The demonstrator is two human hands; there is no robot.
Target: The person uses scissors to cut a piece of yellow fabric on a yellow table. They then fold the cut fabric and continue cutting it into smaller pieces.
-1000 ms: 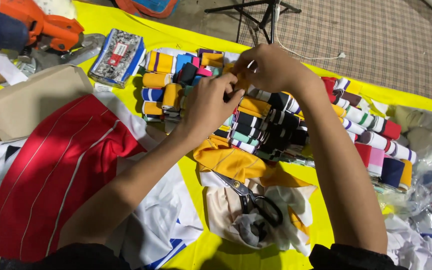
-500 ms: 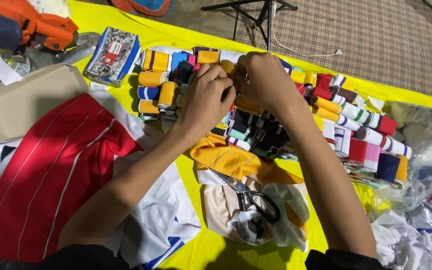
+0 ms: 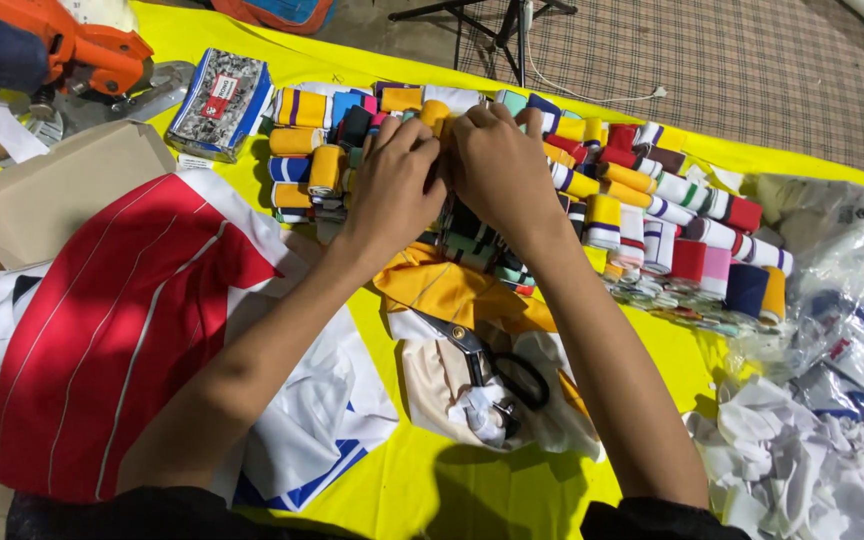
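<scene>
On yellow table point(image 3: 422, 480), L hand point(image 3: 397, 190) & R hand point(image 3: 497, 170) touch, fingers curled together into fabric rolls point(image 3: 612, 200); scissors point(image 3: 487, 360) nearby.

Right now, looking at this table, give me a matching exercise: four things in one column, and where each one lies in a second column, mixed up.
Things:
1. scissors
2. red striped garment
3. cardboard box
4. rolled striped fabric bands

Places:
A. far side of the table, around the left hand and right hand
B. on the pale cloth between the forearms
C. left, near edge, spread flat
D. left, beyond the red garment

Pairs: 1-B, 2-C, 3-D, 4-A
</scene>
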